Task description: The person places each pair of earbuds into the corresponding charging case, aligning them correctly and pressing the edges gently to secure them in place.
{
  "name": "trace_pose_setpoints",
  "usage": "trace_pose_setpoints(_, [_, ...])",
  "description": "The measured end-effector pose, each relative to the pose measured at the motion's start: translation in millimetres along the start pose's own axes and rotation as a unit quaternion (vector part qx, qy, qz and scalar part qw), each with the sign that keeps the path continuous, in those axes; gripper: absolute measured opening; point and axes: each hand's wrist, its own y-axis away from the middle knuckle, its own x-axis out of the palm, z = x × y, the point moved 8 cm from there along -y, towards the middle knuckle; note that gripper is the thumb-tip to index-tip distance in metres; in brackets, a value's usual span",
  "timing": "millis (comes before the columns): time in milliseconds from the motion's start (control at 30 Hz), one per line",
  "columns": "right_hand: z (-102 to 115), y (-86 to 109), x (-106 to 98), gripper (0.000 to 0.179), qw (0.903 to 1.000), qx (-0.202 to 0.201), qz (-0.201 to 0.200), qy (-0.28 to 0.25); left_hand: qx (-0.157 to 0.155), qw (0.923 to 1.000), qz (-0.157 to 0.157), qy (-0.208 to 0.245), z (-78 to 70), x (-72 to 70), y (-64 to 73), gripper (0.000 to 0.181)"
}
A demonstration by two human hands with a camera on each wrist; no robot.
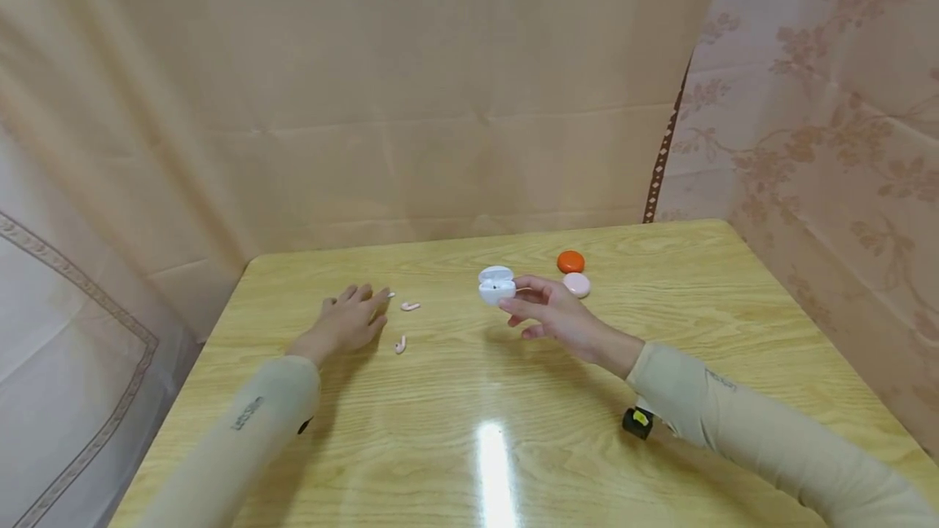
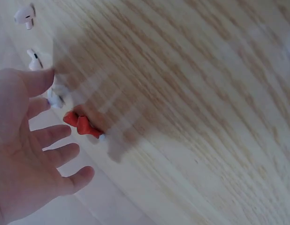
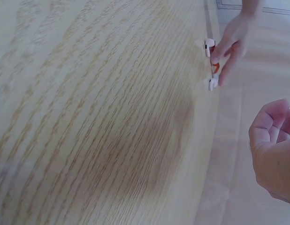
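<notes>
My right hand (image 1: pixel 561 320) holds a white earbud charging case (image 1: pixel 496 292) above the table, its lid raised, pinched between thumb and fingers. In the right wrist view that hand (image 3: pixel 276 154) shows at the right edge, the case almost wholly out of frame. My left hand (image 1: pixel 345 323) reaches low over the left part of the table, fingers spread. Its thumb and forefinger are right at a white earbud (image 2: pixel 54 99), partly covered by them. Two red earbuds (image 2: pixel 84 125) lie by the fingertips. Two pale pink earbuds (image 1: pixel 410 306) (image 1: pixel 400 344) lie right of this hand.
An orange-red round case (image 1: pixel 570 261) and a pale pink round case (image 1: pixel 576 284) sit behind my right hand. A black wrist camera (image 1: pixel 637 422) hangs under the right sleeve. The wooden table (image 1: pixel 411 430) ends at a beige curtain (image 1: pixel 440 104) behind.
</notes>
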Motion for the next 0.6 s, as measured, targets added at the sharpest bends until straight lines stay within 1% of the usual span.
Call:
trace_pose_setpoints(200, [-1.9,-1.2,-0.2,0.042,1.0,-0.001,0.004,0.001,0.001,0.9988,-0.038,-0.032,0.9,-3.5,-4.7,0.05])
trace_pose_setpoints(367, [-1.8,-1.1,1.1,0.041,1.0,-0.001,0.005,0.0,0.008,0.9967,-0.069,-0.042,0.3,-5.7,-8.3,0.045])
trace_pose_setpoints(500, [-0.9,-1.3,1.8,0.041,1.0,-0.001,0.006,-0.002,0.026,0.9924,-0.105,-0.059,-4.7,-11.2,-13.1,0.032])
trace_pose_setpoints(567, [-0.9,-1.4,1.9,0.041,1.0,-0.001,0.006,-0.003,0.032,0.9905,-0.115,-0.069,-8.0,-13.8,-16.1,0.02])
trace_pose_setpoints(600, [-0.9,-1.4,1.8,0.041,1.0,0.0,0.006,-0.004,0.034,0.9898,-0.117,-0.073,-9.4,-14.9,-17.6,0.018])
